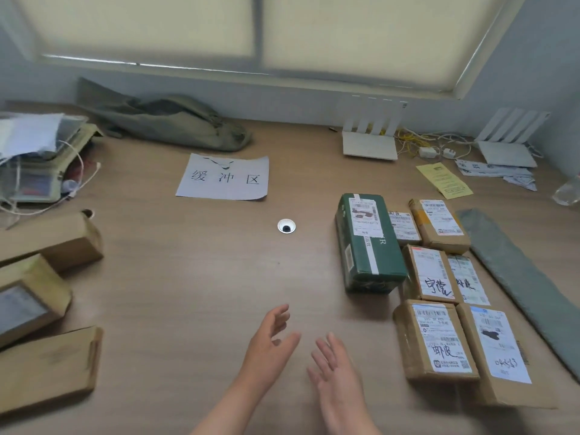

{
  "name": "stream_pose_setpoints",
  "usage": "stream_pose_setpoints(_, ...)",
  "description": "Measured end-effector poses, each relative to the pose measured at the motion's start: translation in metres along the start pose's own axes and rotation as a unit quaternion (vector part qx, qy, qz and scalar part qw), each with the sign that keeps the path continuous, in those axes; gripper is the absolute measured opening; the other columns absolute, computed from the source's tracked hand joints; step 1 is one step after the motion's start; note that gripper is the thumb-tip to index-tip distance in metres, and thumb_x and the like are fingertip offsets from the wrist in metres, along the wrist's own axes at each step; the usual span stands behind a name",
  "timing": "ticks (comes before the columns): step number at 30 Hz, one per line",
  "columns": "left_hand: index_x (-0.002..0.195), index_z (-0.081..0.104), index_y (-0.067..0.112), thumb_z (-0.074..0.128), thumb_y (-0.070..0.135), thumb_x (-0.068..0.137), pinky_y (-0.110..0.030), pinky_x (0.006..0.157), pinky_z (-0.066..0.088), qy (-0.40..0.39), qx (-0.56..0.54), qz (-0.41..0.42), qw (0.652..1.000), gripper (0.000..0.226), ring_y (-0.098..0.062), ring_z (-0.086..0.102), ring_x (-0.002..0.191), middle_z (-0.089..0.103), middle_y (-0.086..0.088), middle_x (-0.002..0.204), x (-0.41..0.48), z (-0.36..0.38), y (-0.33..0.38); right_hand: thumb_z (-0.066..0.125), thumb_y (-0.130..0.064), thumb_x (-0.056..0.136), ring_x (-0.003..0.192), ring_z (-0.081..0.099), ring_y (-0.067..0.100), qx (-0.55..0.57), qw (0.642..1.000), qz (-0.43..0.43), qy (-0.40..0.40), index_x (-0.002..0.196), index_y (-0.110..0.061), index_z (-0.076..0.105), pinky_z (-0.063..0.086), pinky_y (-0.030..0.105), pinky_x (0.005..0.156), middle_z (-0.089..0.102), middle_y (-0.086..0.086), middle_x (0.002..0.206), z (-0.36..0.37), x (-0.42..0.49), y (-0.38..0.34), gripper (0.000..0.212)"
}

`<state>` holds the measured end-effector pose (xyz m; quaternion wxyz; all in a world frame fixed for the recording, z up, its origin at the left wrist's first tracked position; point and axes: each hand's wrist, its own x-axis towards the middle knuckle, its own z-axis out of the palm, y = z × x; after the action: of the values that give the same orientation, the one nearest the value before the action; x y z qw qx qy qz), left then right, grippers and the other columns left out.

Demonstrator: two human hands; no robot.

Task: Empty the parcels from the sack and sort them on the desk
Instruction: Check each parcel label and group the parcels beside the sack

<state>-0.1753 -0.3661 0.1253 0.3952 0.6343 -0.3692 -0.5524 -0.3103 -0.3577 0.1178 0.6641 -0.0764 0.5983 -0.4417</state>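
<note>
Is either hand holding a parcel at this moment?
No. The left hand and right hand are both open and empty above the bare desk, apart from the green box.

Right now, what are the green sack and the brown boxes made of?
The sack looks like soft cloth: it lies slumped and wrinkled, matte. The brown boxes look like cardboard: stiff, flat sides, dull finish, with paper labels stuck on.

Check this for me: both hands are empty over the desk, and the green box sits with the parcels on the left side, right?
Not quite. The head view shows the green box beside the labelled parcels on the right side of the desk, not the left. The rest holds: the left hand and right hand are both open and empty above the desk.
</note>
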Motion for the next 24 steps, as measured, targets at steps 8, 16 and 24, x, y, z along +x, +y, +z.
stream_pose_setpoints(8, 0.123, 0.053, 0.042, 0.067, 0.034, 0.075, -0.031, 0.105, 0.045, 0.111, -0.032, 0.01, 0.993, 0.05, -0.001, 0.055, 0.123, 0.061, 0.011, 0.129, -0.021, -0.163, -0.01, 0.062, -0.031, 0.096, 0.124, 0.056, 0.025, -0.123, 0.984, -0.006, -0.132, 0.135, -0.018, 0.054, 0.044, 0.047, 0.108, 0.061, 0.004, 0.133, 0.135, -0.031, 0.058, 0.042)
stream_pose_setpoints(16, 0.122, 0.054, 0.039, 0.07, 0.031, 0.082, -0.034, 0.109, 0.041, 0.252, -0.069, -0.009, 0.965, 0.044, -0.011, 0.053, 0.127, 0.06, 0.007, 0.129, -0.062, -0.317, -0.047, 0.07, -0.034, 0.09, 0.124, 0.056, 0.026, -0.221, 0.954, 0.033, -0.198, 0.135, -0.017, 0.055, 0.048, 0.043, 0.1, 0.061, 0.003, 0.133, 0.249, -0.065, 0.14, 0.05)
stream_pose_setpoints(24, 0.131, 0.054, 0.03, 0.061, 0.02, 0.097, -0.031, 0.095, 0.044, 0.385, -0.082, -0.071, 0.917, 0.036, -0.014, 0.052, 0.12, 0.056, 0.001, 0.13, -0.097, -0.405, -0.092, 0.069, -0.034, 0.092, 0.128, 0.05, 0.026, -0.293, 0.929, 0.067, -0.216, 0.148, -0.015, 0.042, 0.047, 0.038, 0.095, 0.053, 0.003, 0.135, 0.301, -0.079, 0.199, 0.065)
